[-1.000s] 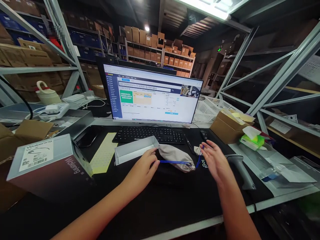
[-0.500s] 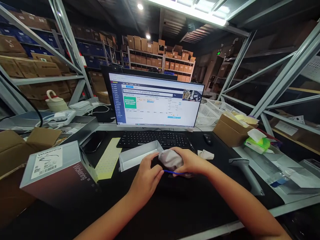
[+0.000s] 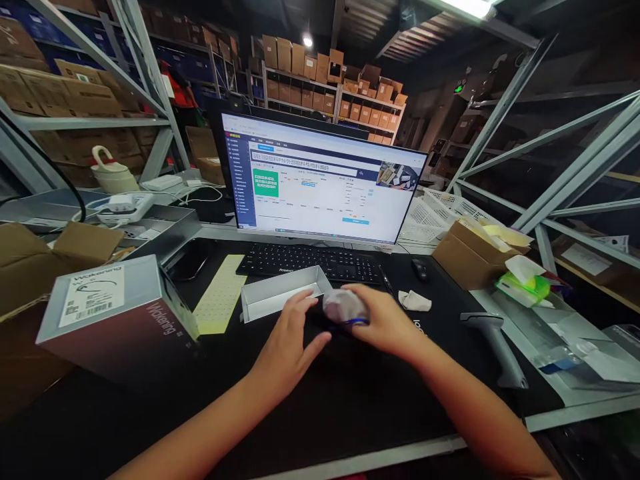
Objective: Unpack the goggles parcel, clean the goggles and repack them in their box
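A grey cloth pouch (image 3: pixel 341 304) with a blue drawstring lies bunched on the black desk mat (image 3: pixel 320 400), just in front of the keyboard. My right hand (image 3: pixel 384 321) is closed over its right side. My left hand (image 3: pixel 289 340) rests against its left side, fingers curled toward the blue cord. A shallow grey box tray (image 3: pixel 283 298) lies open just left of the pouch, touching my left fingertips.
Monitor (image 3: pixel 325 183) and keyboard (image 3: pixel 310 261) stand behind the hands. A Wokening box (image 3: pixel 107 320) and brown cartons sit at left, a sheet of yellow stickers (image 3: pixel 220 295) beside them. A barcode scanner (image 3: pixel 495 343), crumpled cloth (image 3: pixel 415 301), mouse (image 3: pixel 419 268) and cardboard box (image 3: pixel 467 257) lie at right.
My right hand came in from the right and closed over the pouch, which went from stretched out to bunched up. My left hand stayed at the pouch's left end.
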A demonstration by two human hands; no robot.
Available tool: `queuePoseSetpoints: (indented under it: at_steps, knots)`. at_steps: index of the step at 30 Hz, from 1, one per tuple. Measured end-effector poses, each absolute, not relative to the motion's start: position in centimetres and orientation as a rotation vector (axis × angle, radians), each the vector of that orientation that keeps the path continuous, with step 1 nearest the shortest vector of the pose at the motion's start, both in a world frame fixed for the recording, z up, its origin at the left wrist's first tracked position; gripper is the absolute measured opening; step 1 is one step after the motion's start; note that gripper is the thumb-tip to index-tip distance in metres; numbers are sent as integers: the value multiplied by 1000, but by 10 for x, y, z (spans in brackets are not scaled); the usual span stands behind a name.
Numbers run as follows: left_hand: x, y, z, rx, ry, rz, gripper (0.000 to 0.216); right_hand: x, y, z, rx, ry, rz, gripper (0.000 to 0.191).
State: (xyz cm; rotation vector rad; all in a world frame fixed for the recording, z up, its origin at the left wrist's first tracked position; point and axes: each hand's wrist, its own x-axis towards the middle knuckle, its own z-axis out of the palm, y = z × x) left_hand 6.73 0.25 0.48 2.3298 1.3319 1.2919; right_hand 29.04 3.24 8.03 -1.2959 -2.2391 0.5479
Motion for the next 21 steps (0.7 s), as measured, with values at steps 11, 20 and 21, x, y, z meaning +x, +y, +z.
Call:
queuePoseSetpoints:
  at_steps: [11, 20, 21]
  knots:
    - [51, -59, -26, 2686, 1030, 1074, 34, 320, 18, 83, -1044, -1083, 1047, 62]
    - [52, -80, -48, 2846, 972, 1324, 25, 273, -7, 76, -861, -2504, 1053, 44]
    - [52, -81, -46, 2843, 961, 1342, 25, 268, -7, 73, -951, -2685, 894, 40]
